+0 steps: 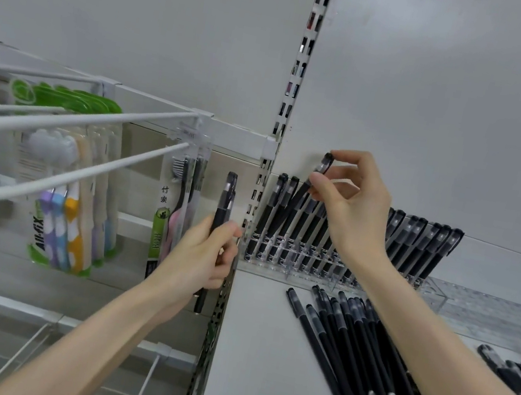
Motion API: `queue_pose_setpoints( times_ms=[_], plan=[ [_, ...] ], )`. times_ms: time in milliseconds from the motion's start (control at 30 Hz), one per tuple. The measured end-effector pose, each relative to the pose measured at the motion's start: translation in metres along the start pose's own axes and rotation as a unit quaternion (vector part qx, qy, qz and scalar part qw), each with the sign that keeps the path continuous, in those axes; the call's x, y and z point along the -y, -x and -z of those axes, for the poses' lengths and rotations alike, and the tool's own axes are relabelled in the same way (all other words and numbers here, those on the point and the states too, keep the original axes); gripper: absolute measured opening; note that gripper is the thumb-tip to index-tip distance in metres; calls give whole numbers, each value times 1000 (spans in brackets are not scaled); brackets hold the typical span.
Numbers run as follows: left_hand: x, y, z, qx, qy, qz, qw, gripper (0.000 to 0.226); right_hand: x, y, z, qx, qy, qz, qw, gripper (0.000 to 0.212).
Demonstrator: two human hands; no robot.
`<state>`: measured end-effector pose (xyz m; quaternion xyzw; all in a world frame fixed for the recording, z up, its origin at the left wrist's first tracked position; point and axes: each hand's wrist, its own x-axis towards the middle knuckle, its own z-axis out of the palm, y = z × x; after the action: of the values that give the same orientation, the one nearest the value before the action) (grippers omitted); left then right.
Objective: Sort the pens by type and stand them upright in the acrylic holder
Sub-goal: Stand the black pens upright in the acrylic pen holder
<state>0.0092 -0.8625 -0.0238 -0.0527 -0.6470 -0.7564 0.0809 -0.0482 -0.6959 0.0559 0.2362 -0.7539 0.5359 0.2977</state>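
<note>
We see the right hand [350, 192] pinching the cap end of a black pen [324, 165] between thumb and forefinger. This pen is tilted over the left part of the holder [434, 290], where a row of pens [418, 242] leans in its holes. The left hand [203, 257] grips two pens [226, 198] upright, just left of the holder. Loose pens [357, 353] lie on the shelf [252, 352], with another heap [520, 372] at far right. Toothbrush packs [77, 200] hang on hooks [74, 119] at left.
</note>
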Motion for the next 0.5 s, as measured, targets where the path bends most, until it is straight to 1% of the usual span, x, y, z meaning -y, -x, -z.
queue_pose_setpoints(
  times_ms=[100,200,367,500],
  plan=[
    [2,4,3,20,-12,-22,999,23,-3,-1,-5,-4,10,19,1000,26],
    [4,3,5,23,-39,-25,999,26,-7,0,-9,17,26,21,999,26],
    [8,-3,5,27,33,6,999,28,-19,5,-14,53,63,10,997,21],
    [5,2,0,58,-42,-23,997,26,-17,2,-10,64,92,17,994,20]
  ],
)
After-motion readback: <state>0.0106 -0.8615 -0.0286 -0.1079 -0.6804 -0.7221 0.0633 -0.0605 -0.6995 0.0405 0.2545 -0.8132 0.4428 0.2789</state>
